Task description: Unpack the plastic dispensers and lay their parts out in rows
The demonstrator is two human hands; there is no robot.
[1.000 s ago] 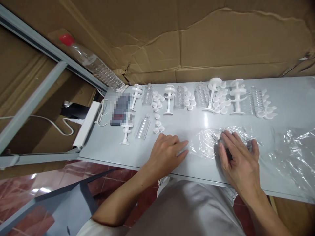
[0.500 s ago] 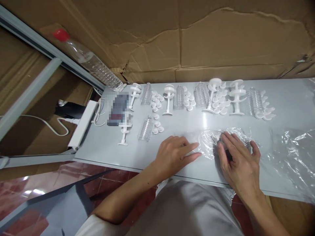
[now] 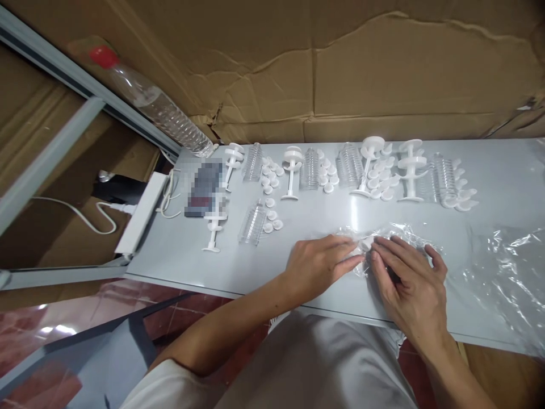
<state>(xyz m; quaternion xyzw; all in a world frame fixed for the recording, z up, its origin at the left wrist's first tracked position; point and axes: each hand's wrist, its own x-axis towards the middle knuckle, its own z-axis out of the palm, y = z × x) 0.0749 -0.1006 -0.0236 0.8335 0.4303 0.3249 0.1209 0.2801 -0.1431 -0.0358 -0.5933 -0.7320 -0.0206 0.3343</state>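
Note:
My left hand rests at the left end of a crumpled clear plastic bag, its thumb and fingers pressing on the film. From the right, my right hand lies over the same bag, its thumb and index finger closed at a small white piece between the two hands. What lies under my right palm is hidden. Behind them stand white plunger-like parts, clear ribbed tubes and small white caps in groups.
A larger clear plastic bag spreads over the right of the grey table. At the left are a pixelated dark object, a white power strip with cables, and a red-capped water bottle. Cardboard lines the back.
My left hand has moved right, onto the bag and close to the white piece. My right thumb and fingertips have come to that piece, which has shifted slightly left.

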